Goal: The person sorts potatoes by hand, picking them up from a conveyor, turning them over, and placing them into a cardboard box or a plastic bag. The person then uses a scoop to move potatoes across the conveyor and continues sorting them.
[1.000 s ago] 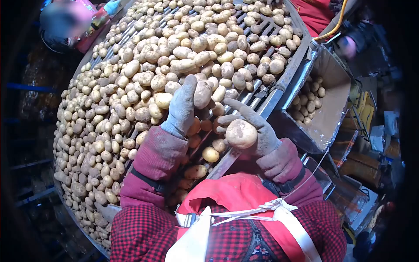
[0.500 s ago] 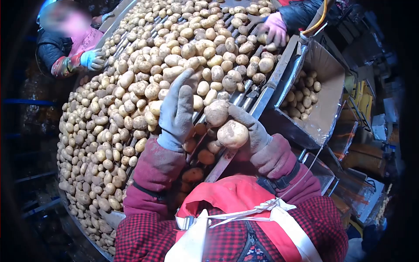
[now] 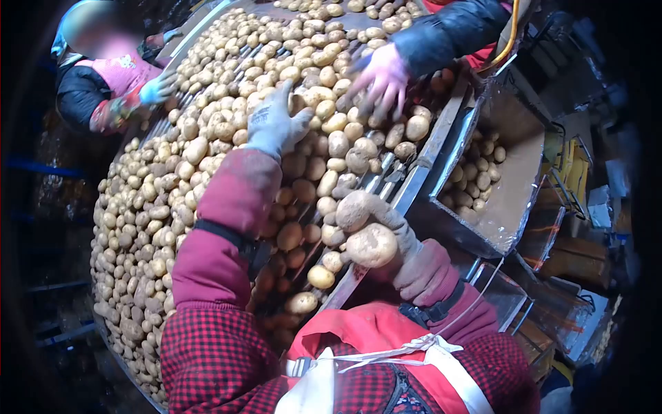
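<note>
My left hand [image 3: 274,125], in a grey work glove, reaches over the spread of potatoes [image 3: 200,148] with its fingers stretched out and thumb apart. No potato shows in its grip; whether the fingertips touch those below cannot be seen. Close to my body, my gloved right hand [image 3: 403,238] is closed around two large potatoes. One is a dusty brown potato [image 3: 353,210], and just below it sits a paler potato [image 3: 372,245]. Loose potatoes lie on the metal bars beside them.
A metal rail [image 3: 414,185] edges the sorting table on my right. Beyond it stands a foil-edged box [image 3: 514,186] with potatoes inside. A co-worker's gloved hand [image 3: 380,79] reaches in from the top right; another person's hand [image 3: 158,87] rests at the far left edge.
My left hand has moved forward, away from my right hand and out over the potatoes. My right hand keeps its two potatoes, slightly lower. The co-worker's hand at top right has swung left.
</note>
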### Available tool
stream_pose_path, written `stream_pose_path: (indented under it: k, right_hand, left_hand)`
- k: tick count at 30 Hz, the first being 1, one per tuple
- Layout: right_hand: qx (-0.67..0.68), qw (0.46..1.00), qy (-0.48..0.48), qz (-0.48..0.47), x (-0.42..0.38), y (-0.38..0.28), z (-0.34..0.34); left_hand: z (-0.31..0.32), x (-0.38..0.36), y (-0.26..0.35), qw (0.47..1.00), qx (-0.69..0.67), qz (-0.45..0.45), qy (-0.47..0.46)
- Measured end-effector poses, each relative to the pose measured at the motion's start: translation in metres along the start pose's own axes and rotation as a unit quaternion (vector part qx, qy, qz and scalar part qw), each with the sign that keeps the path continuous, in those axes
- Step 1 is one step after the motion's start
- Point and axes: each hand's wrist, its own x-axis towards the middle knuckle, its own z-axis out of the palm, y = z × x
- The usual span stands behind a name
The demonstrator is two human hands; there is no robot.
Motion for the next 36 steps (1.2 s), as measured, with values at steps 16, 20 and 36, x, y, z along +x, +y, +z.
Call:
stream_pose_path:
  k: [16,20,36]
  right_hand:
    - [-0.040,0.995,0.057,-0.065,0.005,0.001,-0.005]
    - [-0.030,0.997,0.006,-0.067,0.007,-0.002,0.001]
    - [-0.065,0.991,0.006,-0.119,-0.002,0.001,-0.004]
  left_hand:
    - [-0.029,-0.084,-0.005,0.678,-0.719,-0.149,-0.023]
    - [-0.015,-0.109,0.027,0.687,-0.722,-0.075,0.039]
    - [0.009,-0.154,0.070,0.812,-0.582,-0.020,-0.023]
